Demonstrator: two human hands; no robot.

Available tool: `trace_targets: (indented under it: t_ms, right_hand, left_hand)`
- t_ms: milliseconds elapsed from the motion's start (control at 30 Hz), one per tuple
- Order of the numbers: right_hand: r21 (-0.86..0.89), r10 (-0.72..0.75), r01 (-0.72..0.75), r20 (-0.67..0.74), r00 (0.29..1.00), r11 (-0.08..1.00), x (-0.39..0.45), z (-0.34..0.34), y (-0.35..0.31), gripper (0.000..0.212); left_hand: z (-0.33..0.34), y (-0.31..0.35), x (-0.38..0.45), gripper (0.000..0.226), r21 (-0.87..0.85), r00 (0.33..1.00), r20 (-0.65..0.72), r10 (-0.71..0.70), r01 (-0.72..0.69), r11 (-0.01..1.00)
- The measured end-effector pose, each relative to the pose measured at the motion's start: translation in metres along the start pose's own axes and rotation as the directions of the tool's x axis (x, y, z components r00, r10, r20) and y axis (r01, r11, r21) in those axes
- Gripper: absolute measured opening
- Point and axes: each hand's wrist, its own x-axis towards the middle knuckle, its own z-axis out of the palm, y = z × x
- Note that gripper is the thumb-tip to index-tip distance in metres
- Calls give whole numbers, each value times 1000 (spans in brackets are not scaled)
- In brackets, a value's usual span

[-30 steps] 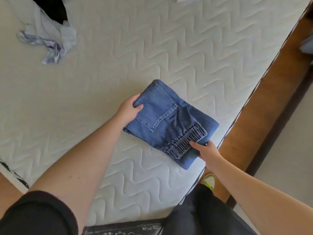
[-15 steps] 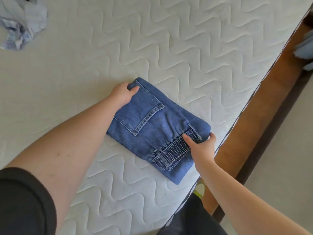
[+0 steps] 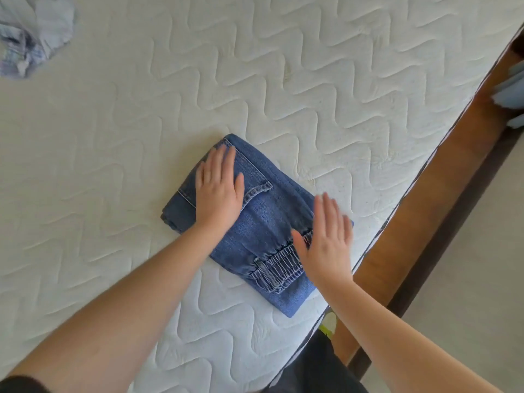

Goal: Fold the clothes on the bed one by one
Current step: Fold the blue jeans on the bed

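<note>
Flattening the folded stack. My left hand (image 3: 219, 194) lies flat, fingers straight, on the pocket side of the folded jeans (image 3: 255, 222); my right hand (image 3: 326, 239), fingers straight and blurred, is over the elastic waistband, and I cannot tell whether it touches. The jeans sit on the mattress (image 3: 141, 123) near its right edge. I judge even palm pressure, swept outward, best sets the creases. Crumpled pale clothes (image 3: 31, 35) wait at the far left corner, well apart
</note>
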Motion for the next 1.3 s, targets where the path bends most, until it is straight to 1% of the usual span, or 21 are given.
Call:
trace_targets:
  t_ms: [33, 67, 100, 167, 233, 267, 367, 500, 567, 633, 700, 767, 833, 933, 1000, 1067, 1133, 1200, 1267, 1300]
  right_hand:
    - [-16, -70, 70, 1, 998, 997, 10, 5, -8, 73]
    - [-26, -126, 126, 15, 992, 992, 22, 11, -16, 69]
    - [-41, -177, 179, 52, 983, 983, 34, 18, -22, 67]
    - [-91, -254, 272, 170, 952, 958, 55, 32, -22, 66]
    - [-102, -263, 302, 284, 922, 948, 70, 48, -12, 68]
    - [-98, -257, 301, 316, 913, 949, 74, 55, -7, 70]
    - [-135, -232, 291, 340, 911, 947, 77, 66, -4, 72]
    - [-156, -217, 300, 400, 890, 941, 80, 54, -11, 71]
    - [-161, -215, 287, 357, 909, 944, 72, 43, -10, 70]
    - [-171, -184, 231, 252, 950, 958, 52, 34, 0, 66]
    - [-179, -185, 219, 192, 964, 959, 27, 30, 18, 63]
    - [-196, -225, 272, 234, 946, 942, 3, 29, 40, 62]
    - [-200, -266, 334, 305, 915, 921, -12, 33, 57, 61]
    - [-173, -284, 368, 377, 882, 914, -12, 39, 68, 63]
    - [-145, -281, 371, 424, 861, 917, -5, 41, 69, 64]
    - [-122, -256, 345, 458, 851, 931, -1, 37, 68, 65]
    - [-102, -220, 296, 457, 862, 950, -7, 30, 62, 66]
    - [-107, -155, 227, 458, 875, 968, -25, 17, 57, 67]
    - [-136, -81, 172, 505, 859, 976, -47, 0, 54, 66]
    - [-151, -60, 158, 510, 858, 976, -61, -16, 56, 64]
  left_hand:
    - [3, 8, -15, 53, 18, 1000, 7, 15, -16, 1000]
    - [8, 15, -30, 54, 42, 1000, 21, -5, 4, 999]
    - [13, 20, -45, 55, 70, 998, 40, -50, 47, 996]
    - [27, 23, -70, 58, 130, 987, 76, -143, 132, 983]
    - [40, 20, -77, 60, 171, 977, 115, -180, 159, 972]
    - [46, 19, -77, 61, 181, 974, 131, -184, 158, 971]
    - [57, 17, -70, 63, 197, 967, 159, -200, 167, 966]
    - [41, 24, -67, 64, 182, 937, 254, -239, 196, 963]
    - [27, 38, -74, 63, 142, 928, 225, -296, 270, 952]
    - [18, 60, -94, 62, 68, 928, 138, -345, 339, 938]
    - [18, 84, -126, 61, 3, 931, 79, -356, 357, 934]
    - [23, 102, -164, 61, -17, 941, 77, -331, 333, 943]
    - [32, 108, -195, 62, 23, 958, 118, -262, 261, 965]
    - [46, 101, -210, 64, 93, 976, 150, -161, 148, 985]
    - [50, 98, -208, 67, 121, 975, 171, -142, 123, 985]
    - [49, 102, -203, 70, 150, 964, 207, -164, 134, 980]
    - [41, 109, -202, 74, 178, 943, 269, -198, 154, 972]
    - [27, 118, -211, 78, 209, 934, 298, -200, 141, 968]
    - [11, 130, -226, 78, 214, 902, 377, -210, 136, 967]
    - [-1, 138, -236, 75, 220, 886, 418, -202, 117, 968]
